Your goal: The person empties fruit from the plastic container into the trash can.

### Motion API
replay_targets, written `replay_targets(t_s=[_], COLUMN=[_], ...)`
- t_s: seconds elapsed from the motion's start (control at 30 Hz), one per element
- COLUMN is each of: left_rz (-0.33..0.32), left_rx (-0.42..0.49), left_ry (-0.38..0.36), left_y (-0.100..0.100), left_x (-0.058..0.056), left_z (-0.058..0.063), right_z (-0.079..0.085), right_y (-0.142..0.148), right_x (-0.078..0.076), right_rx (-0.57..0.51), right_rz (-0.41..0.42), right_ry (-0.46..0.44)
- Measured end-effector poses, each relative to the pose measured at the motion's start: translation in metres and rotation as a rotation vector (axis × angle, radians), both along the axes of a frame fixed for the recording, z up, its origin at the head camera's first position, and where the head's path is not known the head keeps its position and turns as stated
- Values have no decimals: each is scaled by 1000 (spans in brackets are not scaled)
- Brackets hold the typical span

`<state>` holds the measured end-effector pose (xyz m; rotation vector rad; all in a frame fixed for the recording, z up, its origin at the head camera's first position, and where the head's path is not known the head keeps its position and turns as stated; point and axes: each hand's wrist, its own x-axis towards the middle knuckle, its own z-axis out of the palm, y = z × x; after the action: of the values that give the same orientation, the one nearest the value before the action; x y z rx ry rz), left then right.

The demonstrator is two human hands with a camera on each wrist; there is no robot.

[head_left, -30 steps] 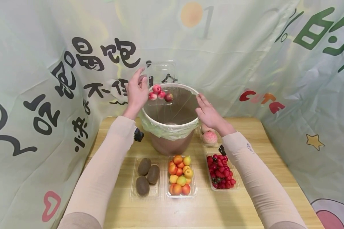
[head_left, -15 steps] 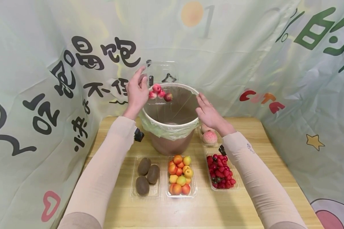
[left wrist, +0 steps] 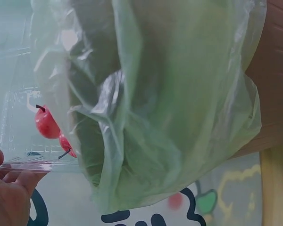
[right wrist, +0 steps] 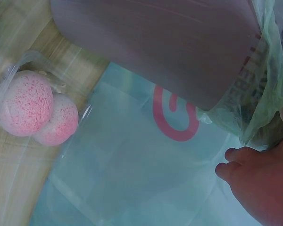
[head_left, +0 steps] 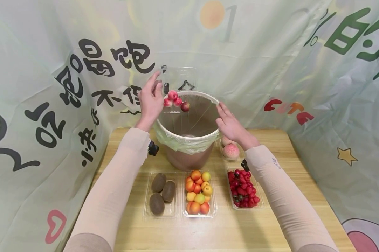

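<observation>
My left hand (head_left: 151, 103) grips the edge of a clear plastic clamshell box (head_left: 178, 73), its lid raised, over the far left of the bin's mouth. Inside lie several small red apple-like fruits (head_left: 172, 95); two, with dark stems, show in the left wrist view beside the fingers (left wrist: 30, 181). A brown trash bin (head_left: 189, 159) with a white rim stands below, lined with a pale green bag (left wrist: 170, 103). My right hand (head_left: 232, 124) holds the bin at its right rim; in the right wrist view its fingertips (right wrist: 224, 170) curl outside the bag.
On the wooden table (head_left: 192, 234) stand clear boxes with kiwis (head_left: 158, 204), orange and yellow fruits (head_left: 198, 192), and red berries (head_left: 243, 190). A box of pinkish peaches (head_left: 231, 151) sits right of the bin. Printed cloth (head_left: 246, 70) encloses the back and sides.
The box of red fruits has risen very slightly in the head view, and the dark red fruit has shifted a touch left. Both hands keep their places.
</observation>
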<state>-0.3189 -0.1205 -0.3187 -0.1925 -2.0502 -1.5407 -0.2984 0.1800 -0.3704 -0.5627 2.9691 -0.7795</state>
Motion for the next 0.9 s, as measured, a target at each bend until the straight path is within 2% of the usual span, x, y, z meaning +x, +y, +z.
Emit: replay_targets(t_s=[0.33,0.67,0.9], left_rz=[25,33,32], left_rx=[-14,-9,-13], left_ry=[26,11,27], left_y=[0,0,1], left_x=[0,1,3], left_z=[2,3,4], right_z=[-1,-1,0], right_y=[1,1,1], right_x=[-1,-1,0], right_rx=[7,1,-5], right_rz=[4,12,7], right_ry=[-3,-1,2])
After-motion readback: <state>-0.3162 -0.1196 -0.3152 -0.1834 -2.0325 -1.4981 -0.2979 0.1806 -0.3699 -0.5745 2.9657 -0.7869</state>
